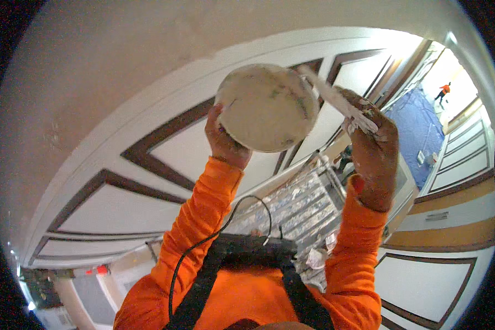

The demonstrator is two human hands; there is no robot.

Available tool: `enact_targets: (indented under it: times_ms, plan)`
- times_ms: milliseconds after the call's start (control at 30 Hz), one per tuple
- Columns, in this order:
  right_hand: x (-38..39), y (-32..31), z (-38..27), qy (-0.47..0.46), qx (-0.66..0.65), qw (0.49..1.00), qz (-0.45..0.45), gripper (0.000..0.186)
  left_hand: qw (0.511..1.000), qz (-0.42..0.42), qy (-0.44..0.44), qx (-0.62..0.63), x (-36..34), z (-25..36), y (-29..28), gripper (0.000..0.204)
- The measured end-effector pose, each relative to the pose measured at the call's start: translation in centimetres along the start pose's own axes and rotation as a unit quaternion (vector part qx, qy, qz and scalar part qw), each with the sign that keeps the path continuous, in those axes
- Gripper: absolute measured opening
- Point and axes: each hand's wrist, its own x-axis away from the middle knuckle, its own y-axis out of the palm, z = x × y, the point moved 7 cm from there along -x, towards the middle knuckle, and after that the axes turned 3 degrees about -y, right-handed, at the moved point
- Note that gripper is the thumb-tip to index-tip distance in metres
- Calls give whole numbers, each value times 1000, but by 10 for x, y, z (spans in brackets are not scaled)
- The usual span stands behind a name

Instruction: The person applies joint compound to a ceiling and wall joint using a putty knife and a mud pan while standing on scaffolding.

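Up in front of me, my left hand [228,140] grips the lower left edge of a round, cream-coloured, shallow container [267,107], its face smeared with grey marks. I cannot tell whether I see its inside or its underside. My right hand [371,143], spotted with white paste, is closed around a long, narrow, white-coated tool [330,93]. That tool slants up and left, its far end at the container's right rim; whether they touch is unclear. White paste clings to the tool beside my fingers, and the tool's kind cannot be made out.
White wall panels with brown trim [170,159] run along the left, below a plain curved surface [121,82]. Below me lies a slatted, white-spattered platform [297,203]. At the far right, a blue sheet [415,132] covers the floor, and a person in orange [444,91] stands beyond.
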Motion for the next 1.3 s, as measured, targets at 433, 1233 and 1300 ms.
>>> enact_targets:
  times_ms: [433, 1233, 1300]
  plan:
    - [29, 165, -48, -56, 391, 879, -266, 25, 1000, -4, -4, -27, 90, 44, -79, 58]
    - [82, 288, -79, 188, 125, 785, -576, 28, 998, -50, -46, 1, 162, 108, -134, 70]
    - [91, 282, -67, 274, -7, 804, -528, 31, 998, -31, -31, -41, 173, 115, -139, 64]
